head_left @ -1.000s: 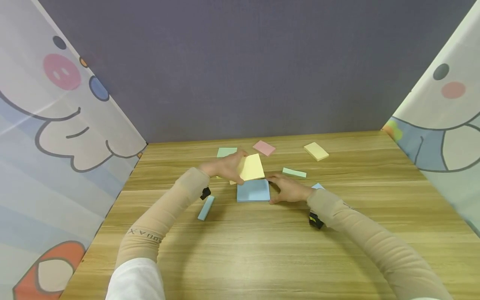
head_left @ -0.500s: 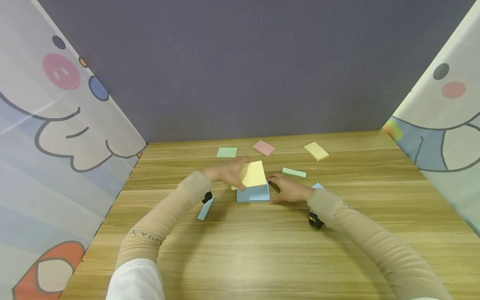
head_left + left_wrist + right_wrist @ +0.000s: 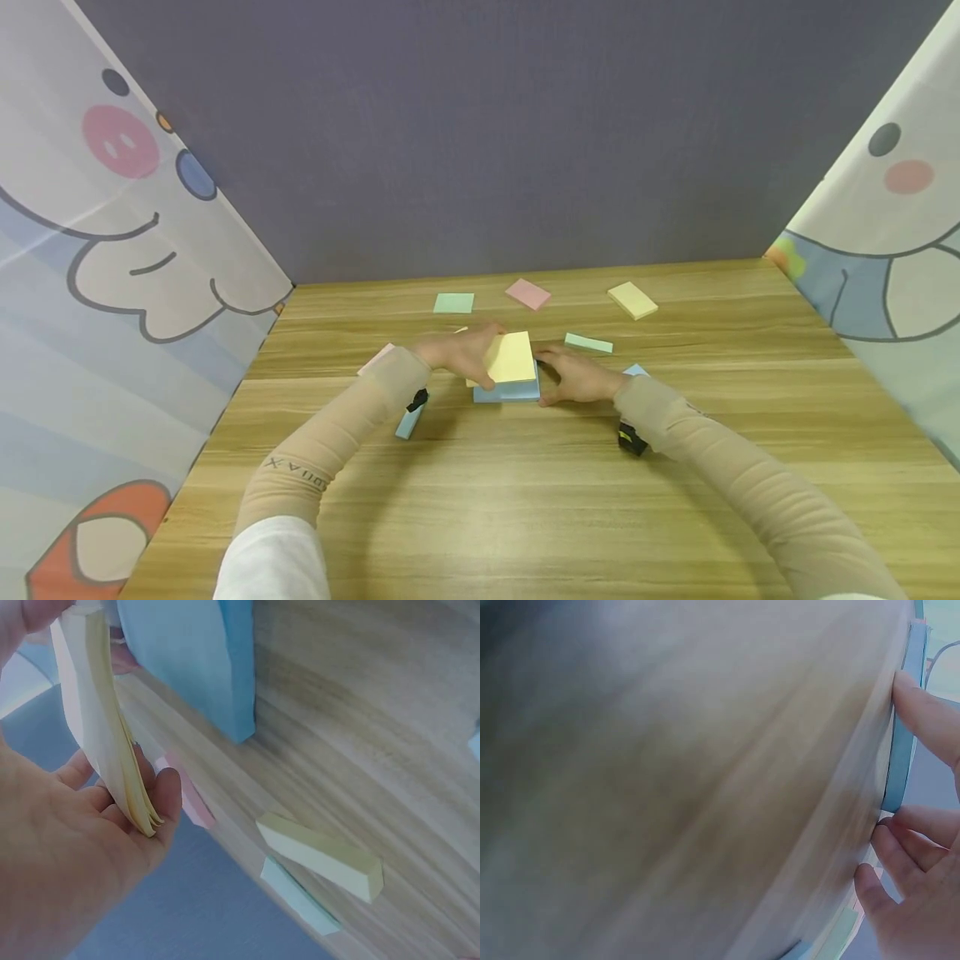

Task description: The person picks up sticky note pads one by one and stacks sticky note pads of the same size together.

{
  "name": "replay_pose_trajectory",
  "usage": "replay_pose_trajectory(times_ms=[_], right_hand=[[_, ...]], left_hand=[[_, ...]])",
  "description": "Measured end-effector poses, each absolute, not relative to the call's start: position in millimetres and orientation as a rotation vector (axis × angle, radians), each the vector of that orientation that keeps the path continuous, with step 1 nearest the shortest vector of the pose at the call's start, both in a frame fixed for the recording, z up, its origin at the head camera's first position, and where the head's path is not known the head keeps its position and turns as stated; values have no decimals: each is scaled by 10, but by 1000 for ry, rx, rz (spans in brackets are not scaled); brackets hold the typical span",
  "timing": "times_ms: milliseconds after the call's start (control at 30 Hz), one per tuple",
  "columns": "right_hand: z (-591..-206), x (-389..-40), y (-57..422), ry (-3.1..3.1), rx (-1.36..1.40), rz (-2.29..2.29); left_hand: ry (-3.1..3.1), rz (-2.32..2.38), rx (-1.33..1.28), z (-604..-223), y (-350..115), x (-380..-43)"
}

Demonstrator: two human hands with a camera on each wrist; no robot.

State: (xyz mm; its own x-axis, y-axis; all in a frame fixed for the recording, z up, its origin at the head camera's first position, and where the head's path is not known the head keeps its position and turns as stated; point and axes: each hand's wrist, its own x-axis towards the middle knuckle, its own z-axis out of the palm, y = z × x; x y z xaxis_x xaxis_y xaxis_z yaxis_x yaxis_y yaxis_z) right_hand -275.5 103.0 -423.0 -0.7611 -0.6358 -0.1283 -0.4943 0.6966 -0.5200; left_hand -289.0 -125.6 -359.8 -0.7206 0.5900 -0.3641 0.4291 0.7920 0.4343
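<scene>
My left hand [image 3: 467, 357] pinches a square yellow sticky note pad [image 3: 512, 357] by its left side. The pad's loose sheet edges fan slightly in the left wrist view, where a gap separates it from a blue sticky note pad [image 3: 195, 660]. Seen from the head, the yellow pad covers the far part of the blue pad [image 3: 506, 395], which lies on the table. My right hand [image 3: 576, 377] grips the blue pad's right side; in the right wrist view, thumb and fingers [image 3: 922, 720] touch its edge [image 3: 901, 757].
At the back lie a green pad [image 3: 453, 303], a pink pad [image 3: 528, 294] and a yellow pad [image 3: 632, 301]. A narrow green strip [image 3: 588, 342] is beyond my right hand. Blue [image 3: 409, 420] and pink [image 3: 377, 358] pieces lie by my left forearm. A grey panel [image 3: 480, 142] stands behind the table.
My left hand has brought the yellow pad down and toward me, over the blue pad. A pink piece has come into sight beside the left forearm. The right hand has stayed in place.
</scene>
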Motion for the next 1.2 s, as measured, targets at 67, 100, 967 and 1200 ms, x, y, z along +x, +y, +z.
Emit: replay_pose_trajectory(times_ms=[67, 100, 967, 1200], right_hand=[[-4225, -2759, 1029, 2611, -893, -670], [-4223, -2761, 1028, 2611, -891, -670], [-4214, -2729, 1034, 2585, -857, -702], [-4200, -2721, 1029, 2599, -844, -694]], left_hand=[[2472, 448, 765, -3624, -1249, -2887], [2464, 450, 765, -3637, -1246, -2885], [2495, 282, 783, -3811, -1201, -2832], [2522, 231, 802, -3846, -1183, -2834]])
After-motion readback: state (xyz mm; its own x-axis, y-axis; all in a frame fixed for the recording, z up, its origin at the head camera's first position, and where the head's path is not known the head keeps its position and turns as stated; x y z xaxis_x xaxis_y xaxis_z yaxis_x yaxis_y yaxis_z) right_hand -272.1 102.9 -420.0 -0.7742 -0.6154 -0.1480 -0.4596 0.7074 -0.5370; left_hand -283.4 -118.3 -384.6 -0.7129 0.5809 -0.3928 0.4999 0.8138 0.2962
